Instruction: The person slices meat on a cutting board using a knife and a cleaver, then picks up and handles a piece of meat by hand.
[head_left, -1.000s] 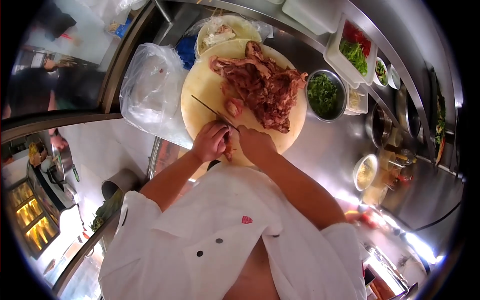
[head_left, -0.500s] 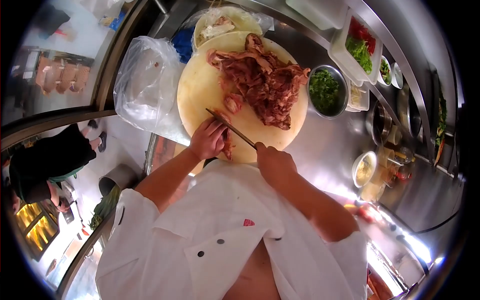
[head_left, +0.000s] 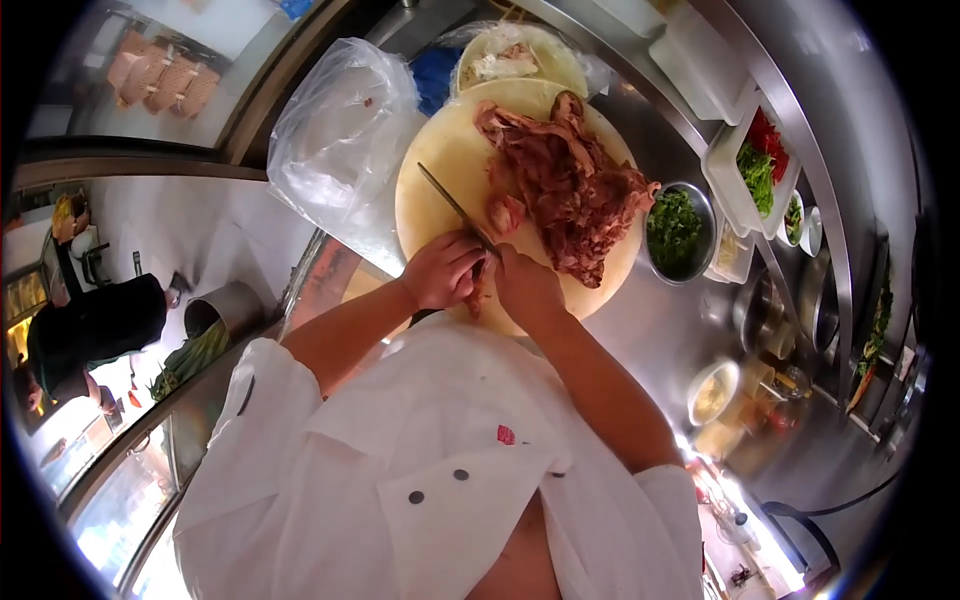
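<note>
A round, pale cutting board (head_left: 430, 190) lies in front of me. My right hand (head_left: 526, 287) is closed round the handle of a knife (head_left: 447, 194), its blade slanting up and left across the board. Close beside it, my left hand (head_left: 442, 271) has curled fingers on a small strip of meat (head_left: 478, 296), partly hidden under them, at the board's near edge. The knife passes right by the left fingertips. A large heap of reddish-brown cooked meat (head_left: 570, 180) covers the board's right side. A small loose chunk of meat (head_left: 506, 213) sits between heap and knife.
Left of the board is a clear plastic bag (head_left: 345, 130); behind it stands a bowl (head_left: 560, 68) with scraps. To the right are a metal bowl of chopped greens (head_left: 677, 232), a white tub of vegetables (head_left: 735, 180) and a small bowl (head_left: 713, 392). Another person (head_left: 100, 320) is at far left.
My right hand has moved left and forward, close to my left hand, and the knife tip reaches farther up the board. The view has shifted, so the board appears farther right.
</note>
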